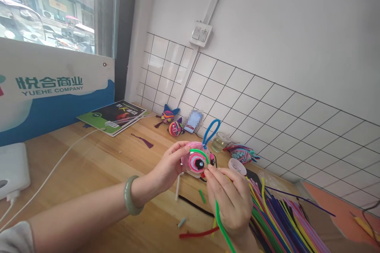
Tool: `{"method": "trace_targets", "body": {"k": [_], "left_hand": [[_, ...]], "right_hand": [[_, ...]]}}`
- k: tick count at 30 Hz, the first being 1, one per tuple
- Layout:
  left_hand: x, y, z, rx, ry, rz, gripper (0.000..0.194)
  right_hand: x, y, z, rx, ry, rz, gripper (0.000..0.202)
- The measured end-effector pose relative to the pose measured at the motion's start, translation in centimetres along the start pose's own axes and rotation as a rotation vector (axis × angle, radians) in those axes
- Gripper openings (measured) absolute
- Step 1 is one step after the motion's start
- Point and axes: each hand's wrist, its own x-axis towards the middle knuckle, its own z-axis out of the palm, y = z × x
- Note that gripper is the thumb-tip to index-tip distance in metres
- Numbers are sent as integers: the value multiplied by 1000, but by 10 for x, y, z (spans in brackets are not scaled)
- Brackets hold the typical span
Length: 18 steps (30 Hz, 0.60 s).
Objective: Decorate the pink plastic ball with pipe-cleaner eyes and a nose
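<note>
In front of me is a round pink pipe-cleaner craft figure [186, 162] with a ringed eye, black at its centre. A blue pipe-cleaner loop [204, 137] stands up from its top. My left hand [168, 166] grips the figure from the left, its thumb and fingers closed on the edge. Between the closed fingertips of my right hand [230, 197] is a green pipe cleaner [219, 217]. Its upper end arches over the eye, and its tail hangs down past my palm. My right fingers partly hide the figure's right side.
A heap of coloured pipe cleaners [279, 217] lies at right. Finished-looking yarn-like figures [175, 128], a phone [194, 120], a glass jar [220, 142] and a small pink cup [237, 166] line the wall. A booklet [103, 116] and a white cable [62, 178] lie left.
</note>
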Motion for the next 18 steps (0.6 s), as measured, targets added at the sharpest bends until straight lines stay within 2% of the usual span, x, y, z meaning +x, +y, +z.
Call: {"method": "trace_targets", "body": {"k": [18], "left_hand": [[-3, 4, 4, 91, -13, 70, 27]], "right_hand": [[4, -5, 3, 18, -1, 41, 35]]}}
